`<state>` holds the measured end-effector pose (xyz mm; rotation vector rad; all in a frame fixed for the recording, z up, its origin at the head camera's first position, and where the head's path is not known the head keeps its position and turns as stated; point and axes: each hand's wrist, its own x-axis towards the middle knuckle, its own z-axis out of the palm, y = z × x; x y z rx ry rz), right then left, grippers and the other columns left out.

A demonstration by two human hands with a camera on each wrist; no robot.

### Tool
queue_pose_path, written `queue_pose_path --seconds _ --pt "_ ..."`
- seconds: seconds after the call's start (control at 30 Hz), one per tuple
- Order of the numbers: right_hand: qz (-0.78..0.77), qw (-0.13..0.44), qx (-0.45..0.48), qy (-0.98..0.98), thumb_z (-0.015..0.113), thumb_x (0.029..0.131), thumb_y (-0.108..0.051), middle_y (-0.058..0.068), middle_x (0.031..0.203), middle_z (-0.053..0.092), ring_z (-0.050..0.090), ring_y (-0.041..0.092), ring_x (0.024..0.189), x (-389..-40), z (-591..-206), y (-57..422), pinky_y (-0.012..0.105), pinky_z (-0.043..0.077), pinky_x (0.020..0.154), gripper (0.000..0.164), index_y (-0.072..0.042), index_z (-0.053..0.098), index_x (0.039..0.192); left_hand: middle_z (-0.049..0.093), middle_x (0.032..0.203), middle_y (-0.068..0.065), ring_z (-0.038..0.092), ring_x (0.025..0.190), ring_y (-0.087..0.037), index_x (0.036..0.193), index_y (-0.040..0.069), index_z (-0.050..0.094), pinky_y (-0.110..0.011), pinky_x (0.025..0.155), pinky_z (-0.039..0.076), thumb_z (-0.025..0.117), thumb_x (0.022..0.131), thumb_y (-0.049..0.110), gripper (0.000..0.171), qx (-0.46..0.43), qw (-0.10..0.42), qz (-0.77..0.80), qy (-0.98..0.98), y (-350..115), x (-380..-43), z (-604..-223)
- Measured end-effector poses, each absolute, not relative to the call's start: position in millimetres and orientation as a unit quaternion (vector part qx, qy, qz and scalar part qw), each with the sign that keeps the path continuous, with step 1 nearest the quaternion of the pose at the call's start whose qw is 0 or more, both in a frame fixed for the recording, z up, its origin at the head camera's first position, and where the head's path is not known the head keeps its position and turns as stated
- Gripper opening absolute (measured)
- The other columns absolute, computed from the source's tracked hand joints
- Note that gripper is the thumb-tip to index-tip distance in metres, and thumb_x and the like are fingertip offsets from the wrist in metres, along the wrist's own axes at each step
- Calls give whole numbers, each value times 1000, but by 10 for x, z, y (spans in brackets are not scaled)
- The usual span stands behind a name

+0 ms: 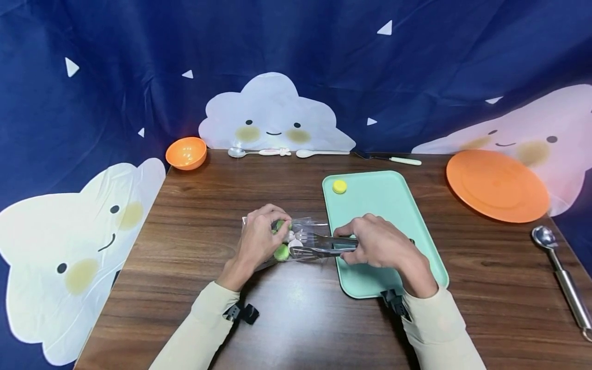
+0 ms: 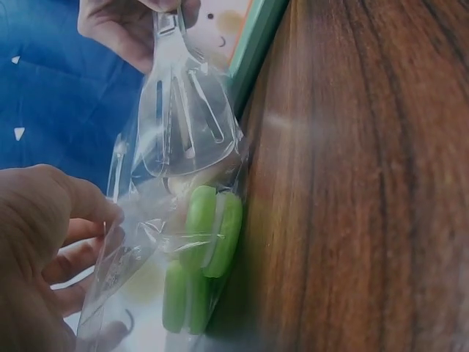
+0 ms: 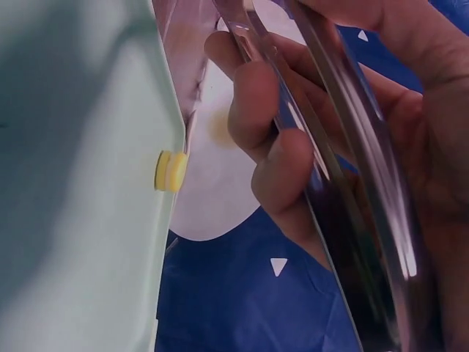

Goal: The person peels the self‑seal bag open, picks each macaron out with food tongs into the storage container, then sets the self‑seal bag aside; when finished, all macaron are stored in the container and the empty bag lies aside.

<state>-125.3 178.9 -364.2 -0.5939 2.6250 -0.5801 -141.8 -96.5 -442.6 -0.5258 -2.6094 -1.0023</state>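
Observation:
A clear plastic bag (image 2: 110, 271) lies on the table with green macarons (image 1: 281, 252) and a pale one (image 1: 294, 245) inside. My left hand (image 1: 259, 240) pinches the bag's upper side between thumb and fingers. The right hand (image 1: 381, 242) grips metal tongs (image 1: 326, 252) by their arms, which stand apart. Their slotted head (image 2: 183, 121) reaches into the bag's mouth, right at the pale macaron. A yellow macaron (image 1: 339, 186) rests near the far left corner of the mint-green tray (image 1: 374, 192), over which the right hand is held.
An orange bowl (image 1: 186, 153) stands at the back left. Along the back edge lie a metal spoon (image 1: 237, 152), a white spoon (image 1: 322, 153) and a white-handled fork (image 1: 405, 161). On the right are an orange plate (image 1: 497, 186) and a metal scoop (image 1: 561, 277).

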Motion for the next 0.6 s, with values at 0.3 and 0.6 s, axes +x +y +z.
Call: queue_pose_path --seconds 0.3,0.6 --pt "-204 172 -219 938 84 81 -16 -7 68 60 43 8 55 -1202 -3575 1822 26 37 50 42 -18 81 124 81 103 -3 78 99 -24 94 10 85 -51 102 57 81 93 13 5 -184 150 -341 -910 -972 -1413 -4409" --pt "-194 153 -216 945 84 81 -19 -9 66 56 42 8 56 -1167 -3479 1916 27 36 51 42 -19 81 123 81 103 -2 78 99 -23 94 11 85 -51 100 57 82 92 13 5 -181 155 -336 -911 -977 -1412 -4422"
